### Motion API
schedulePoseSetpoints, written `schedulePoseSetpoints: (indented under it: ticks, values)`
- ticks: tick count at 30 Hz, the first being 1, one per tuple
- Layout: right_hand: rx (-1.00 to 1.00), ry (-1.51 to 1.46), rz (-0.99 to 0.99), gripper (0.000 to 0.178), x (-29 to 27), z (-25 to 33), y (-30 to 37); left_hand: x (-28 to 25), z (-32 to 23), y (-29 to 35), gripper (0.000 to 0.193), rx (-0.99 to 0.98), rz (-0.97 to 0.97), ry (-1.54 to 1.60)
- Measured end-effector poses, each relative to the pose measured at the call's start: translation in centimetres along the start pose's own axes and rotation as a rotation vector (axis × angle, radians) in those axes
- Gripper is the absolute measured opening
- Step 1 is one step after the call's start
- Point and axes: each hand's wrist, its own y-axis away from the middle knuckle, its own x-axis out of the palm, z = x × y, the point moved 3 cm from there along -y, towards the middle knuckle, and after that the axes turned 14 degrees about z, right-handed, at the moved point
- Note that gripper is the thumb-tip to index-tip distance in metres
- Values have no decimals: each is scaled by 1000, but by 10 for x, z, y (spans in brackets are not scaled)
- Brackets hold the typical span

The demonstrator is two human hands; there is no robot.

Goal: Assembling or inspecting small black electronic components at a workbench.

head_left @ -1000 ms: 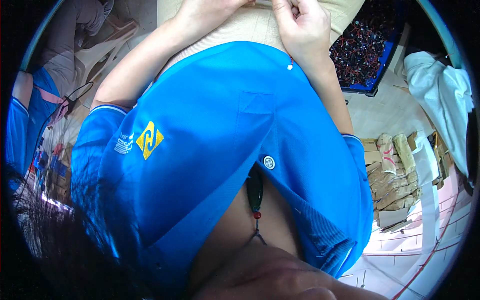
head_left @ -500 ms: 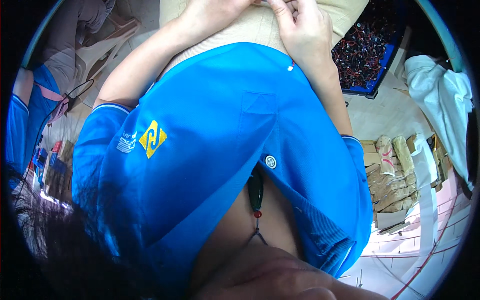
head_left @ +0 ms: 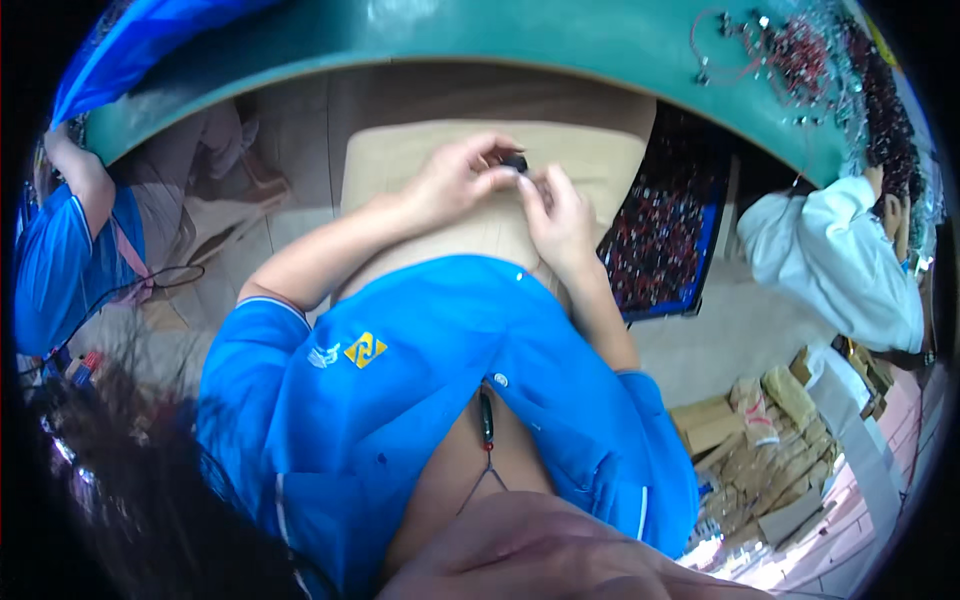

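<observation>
Over my lap in beige trousers [head_left: 420, 235], my two hands are held close together. Between the thumb and fingers of my left hand [head_left: 455, 185] is a small black part [head_left: 514, 162], too small and blurred to name more exactly. My right hand [head_left: 562, 222] is just beside it, thumb and fingertips drawn together near the black part. Whatever those right fingertips hold is too small to make out.
A green table [head_left: 400, 35] curves across beyond my knees, with a heap of red-wired small parts [head_left: 800, 60] on its right. A blue crate [head_left: 708, 245] of similar parts stands right of my legs. Co-workers in a blue shirt [head_left: 55, 265] and a pale jacket [head_left: 840, 260] sit either side. Cardboard [head_left: 760, 480] lies behind right.
The view has tilted up, bringing the green table and both hands fully into sight. The black part now shows at my left fingertips.
</observation>
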Motion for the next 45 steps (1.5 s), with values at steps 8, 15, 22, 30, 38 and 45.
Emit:
schedulePoseSetpoints:
  ticks: [8, 15, 22, 30, 38, 45]
  values:
    - [315, 544, -333, 16, -90, -89, 43, -88, -72, -65, 37, 437, -427, -781]
    - [247, 620, -586, 14, -109, -86, 50, -209, -30, -132, 50, -32, -681, -1496]
    - [61, 262, -709, 12, -123, -57, 6, -192, -43, -117, 31, 163, -607, -1458]
    - [-254, 393, -969, 9, -193, -24, -60, -154, -50, -93, 17, 314, -571, -819]
    - [24, 665, -817, 19, -246, -9, -146, -70, -61, -41, 9, 10, -159, -46]
    - [288, 906, -550, 25, -257, -11, -197, -20, -29, -11, 26, 89, 21, -12]
